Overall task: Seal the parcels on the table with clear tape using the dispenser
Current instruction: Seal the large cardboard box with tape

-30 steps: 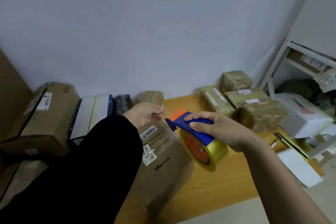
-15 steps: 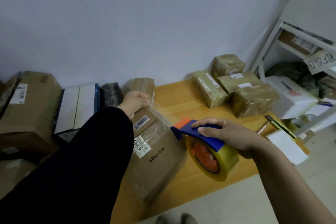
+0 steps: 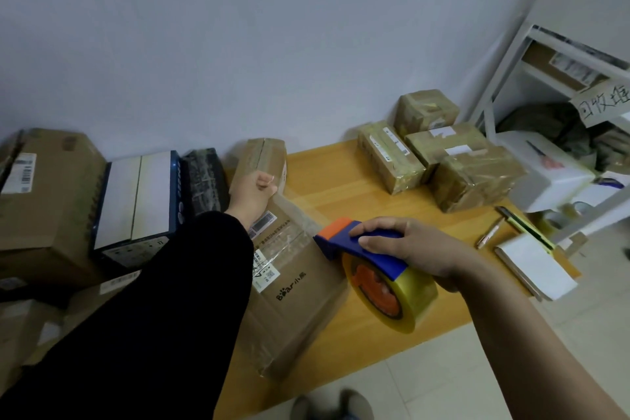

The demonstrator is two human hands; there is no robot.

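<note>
A brown cardboard parcel with labels and a printed logo lies on the wooden table in front of me. My left hand, in a black sleeve, rests on the parcel's far top edge with fingers curled over it. My right hand grips the blue and orange tape dispenser with its roll of clear yellowish tape, held just right of the parcel. A strip of clear tape runs across the parcel's top from the left hand toward the dispenser.
Several taped parcels are stacked at the table's far right. More boxes and a blue-edged white box crowd the left. A pen, a knife and a white notepad lie at right, beside a white shelf.
The right hand has drawn the dispenser back toward me and to the right, away from the left hand, lengthening the tape strip. The left hand stays on the parcel's far edge.
</note>
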